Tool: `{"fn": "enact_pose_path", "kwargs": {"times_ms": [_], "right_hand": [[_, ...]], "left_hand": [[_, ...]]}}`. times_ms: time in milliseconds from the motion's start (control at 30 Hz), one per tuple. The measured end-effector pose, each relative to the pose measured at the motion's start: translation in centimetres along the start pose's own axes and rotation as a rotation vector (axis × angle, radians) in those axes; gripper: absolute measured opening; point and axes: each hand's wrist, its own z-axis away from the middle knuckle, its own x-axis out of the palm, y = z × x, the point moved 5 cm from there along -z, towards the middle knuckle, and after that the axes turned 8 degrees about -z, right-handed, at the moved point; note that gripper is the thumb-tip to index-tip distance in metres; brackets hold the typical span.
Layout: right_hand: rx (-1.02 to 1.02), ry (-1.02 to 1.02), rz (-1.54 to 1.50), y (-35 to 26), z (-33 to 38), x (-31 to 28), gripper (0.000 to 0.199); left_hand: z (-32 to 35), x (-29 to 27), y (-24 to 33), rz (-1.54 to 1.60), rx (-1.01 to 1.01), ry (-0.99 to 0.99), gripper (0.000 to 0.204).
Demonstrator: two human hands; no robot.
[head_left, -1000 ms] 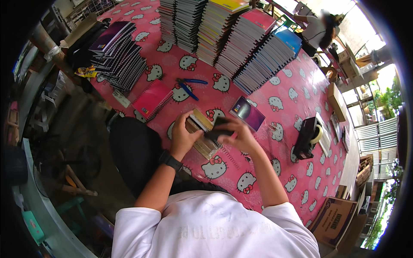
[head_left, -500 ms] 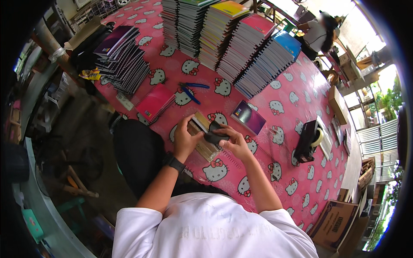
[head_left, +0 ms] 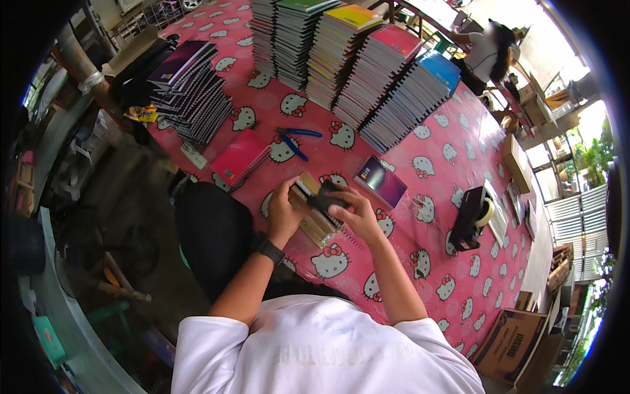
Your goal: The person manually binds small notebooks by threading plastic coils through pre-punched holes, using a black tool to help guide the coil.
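My left hand [head_left: 286,211] is closed on the upper left side of a tan, box-like block [head_left: 321,231] that has a dark strip along its middle. My right hand [head_left: 356,213] pinches a small black object [head_left: 326,197] over that block; its kind I cannot make out. Just beyond the right hand lies a purple notebook [head_left: 380,182]. A pink spiral notebook [head_left: 241,157] rests past the left hand. Farther off are blue-handled pliers [head_left: 293,142], jaws toward the left. Loose pink coil [head_left: 352,239] shows beside the block's near right side.
Tall stacks of spiral notebooks, among them a blue-topped stack [head_left: 410,100], stand at the back. A dark stack [head_left: 190,98] is at far left. On the right sit a black tape dispenser [head_left: 467,220] and a cardboard box [head_left: 508,345]. Another person [head_left: 482,56] is beyond the table.
My right hand and the black object have shifted slightly along the tan block, away from me. My left hand stays in place, and the view has moved a little.
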Motion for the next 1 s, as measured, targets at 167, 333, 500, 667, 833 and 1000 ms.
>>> {"fn": "enact_pose_path", "kwargs": {"times_ms": [167,333,500,667,833,1000], "right_hand": [[-0.007,-0.039,-0.244,-0.1,-0.1,0.0,0.050],[0.073,0.071,0.078,1.5,-1.9,-0.7,0.051],[0.039,0.085,0.275,1.7,-1.6,-0.1,0.055],[-0.175,0.246,0.765,-1.2,-0.6,0.1,0.064],[-0.198,0.219,0.070,-5.8,0.9,2.5,0.038],[-0.157,0.347,-0.004,-5.5,2.1,1.7,0.027]], "left_hand": [[0.0,0.0,1.2,-0.013,0.022,0.020,0.057],[-0.1,-0.2,1.1,0.009,-0.030,-0.007,0.056],[0.1,-0.6,1.5,-0.132,0.016,-0.017,0.053],[-0.3,-1.5,2.4,-0.200,0.087,0.056,0.033],[-0.8,-1.3,8.1,-0.240,0.187,-0.129,0.016],[-0.4,-0.8,10.7,-0.215,0.230,-0.144,0.011]]}}
